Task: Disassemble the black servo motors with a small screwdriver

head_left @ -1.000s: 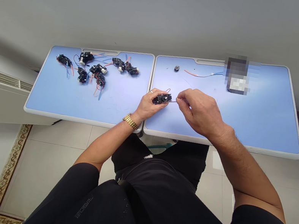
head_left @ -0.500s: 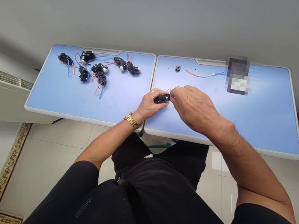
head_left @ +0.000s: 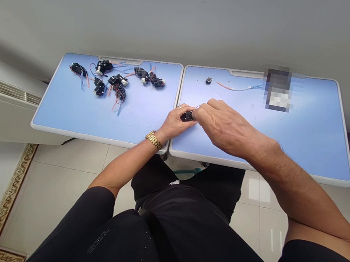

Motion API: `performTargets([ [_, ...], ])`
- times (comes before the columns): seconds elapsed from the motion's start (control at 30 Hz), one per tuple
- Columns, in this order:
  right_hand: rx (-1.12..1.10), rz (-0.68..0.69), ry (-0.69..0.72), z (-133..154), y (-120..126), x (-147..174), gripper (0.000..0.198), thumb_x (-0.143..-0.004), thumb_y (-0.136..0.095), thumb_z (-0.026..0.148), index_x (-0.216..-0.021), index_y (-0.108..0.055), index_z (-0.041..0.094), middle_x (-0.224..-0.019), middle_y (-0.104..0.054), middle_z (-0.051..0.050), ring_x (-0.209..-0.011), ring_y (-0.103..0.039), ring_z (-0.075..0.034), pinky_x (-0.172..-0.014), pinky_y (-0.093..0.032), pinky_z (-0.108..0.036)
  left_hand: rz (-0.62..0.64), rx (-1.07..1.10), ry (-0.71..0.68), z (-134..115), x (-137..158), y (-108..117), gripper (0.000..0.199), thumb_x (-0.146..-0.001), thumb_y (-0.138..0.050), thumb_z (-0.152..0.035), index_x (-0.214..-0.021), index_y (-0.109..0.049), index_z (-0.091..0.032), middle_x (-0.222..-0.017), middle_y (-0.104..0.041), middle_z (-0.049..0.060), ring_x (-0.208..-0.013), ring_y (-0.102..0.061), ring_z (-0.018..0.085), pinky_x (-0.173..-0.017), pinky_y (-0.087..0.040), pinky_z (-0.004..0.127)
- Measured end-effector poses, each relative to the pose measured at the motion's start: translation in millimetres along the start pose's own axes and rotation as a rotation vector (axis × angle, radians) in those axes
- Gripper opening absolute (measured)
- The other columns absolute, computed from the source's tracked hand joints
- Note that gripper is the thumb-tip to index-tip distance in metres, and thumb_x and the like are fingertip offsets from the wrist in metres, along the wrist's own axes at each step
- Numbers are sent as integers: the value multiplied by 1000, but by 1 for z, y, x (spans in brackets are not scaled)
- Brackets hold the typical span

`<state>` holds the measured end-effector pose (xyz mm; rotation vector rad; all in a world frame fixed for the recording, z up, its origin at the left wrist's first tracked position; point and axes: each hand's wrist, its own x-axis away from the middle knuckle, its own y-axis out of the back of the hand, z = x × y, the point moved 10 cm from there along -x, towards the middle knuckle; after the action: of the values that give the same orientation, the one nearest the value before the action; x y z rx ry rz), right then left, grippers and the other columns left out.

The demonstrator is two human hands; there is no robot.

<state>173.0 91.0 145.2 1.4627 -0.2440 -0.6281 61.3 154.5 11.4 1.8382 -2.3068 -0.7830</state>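
Observation:
Near the inner front part of the right table, my left hand (head_left: 175, 122) is closed around a small black motor unit (head_left: 186, 115), much of it covered by fingers. A gold-coloured watch (head_left: 154, 140) is on that wrist. Over the right end of the unit, my right hand (head_left: 223, 126) has its fingers pinched together. Whatever lies between those fingertips is hidden. A thin wire shows just above the unit.
On the left table (head_left: 95, 121) lie several black motor units (head_left: 118, 80) with wires and blue and orange tubes. Toward the back of the right table (head_left: 310, 150) are a small round black part (head_left: 208, 80), an orange-and-blue tube (head_left: 233, 88) and a pixelated object (head_left: 279, 88).
My right hand has shifted slightly left, its fingers now covering the unit's round end that showed before. The left hand keeps its hold in about the same place.

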Motion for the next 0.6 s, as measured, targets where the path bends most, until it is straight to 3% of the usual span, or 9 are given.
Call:
performTargets([
  [0.13, -10, -17, -83, -8, 0, -2, 31, -110, -35, 13, -105, -64, 24, -97, -66, -10, -84, -49, -27, -81, -39, -43, 12, -22, -18, -2, 0, -1, 24, -91, -86, -17, -114, -80, -24, -110, -78, 4, -101, -73, 20, -96, -61, 35],
  [0.27, 34, -66, -296, -29, -5, 3, 30, -117, -43, 38, -103, -65, 23, -86, -66, -9, -76, -49, -25, -70, -33, -39, 12, -34, 1, 0, 0, -1, 32, -91, -84, -15, -121, -79, -25, -116, -78, 4, -106, -74, 20, -99, -61, 35],
  [0.33, 55, -58, -363, -36, -9, 6, 31, -117, -41, 35, -101, -65, 22, -77, -62, -7, -70, -45, -23, -66, -29, -39, 7, -11, -3, 0, 1, -1, 31, -92, -84, -17, -122, -79, -25, -117, -78, 4, -108, -74, 20, -100, -60, 35],
  [0.47, -6, -77, -256, -28, -8, 5, 23, -111, -42, 21, -102, -64, 23, -87, -66, -9, -78, -50, -25, -74, -40, -40, -2, 32, 4, 1, 1, -1, 30, -91, -85, -18, -120, -80, -24, -114, -78, 4, -105, -74, 19, -98, -60, 34],
  [0.6, -67, -106, -223, -24, -3, 4, 24, -109, -41, 19, -112, -65, 21, -100, -70, -12, -89, -56, -27, -82, -45, -40, -9, 55, 14, 2, 1, 0, 31, -91, -86, -18, -120, -81, -24, -117, -78, 4, -108, -74, 19, -102, -59, 34],
])
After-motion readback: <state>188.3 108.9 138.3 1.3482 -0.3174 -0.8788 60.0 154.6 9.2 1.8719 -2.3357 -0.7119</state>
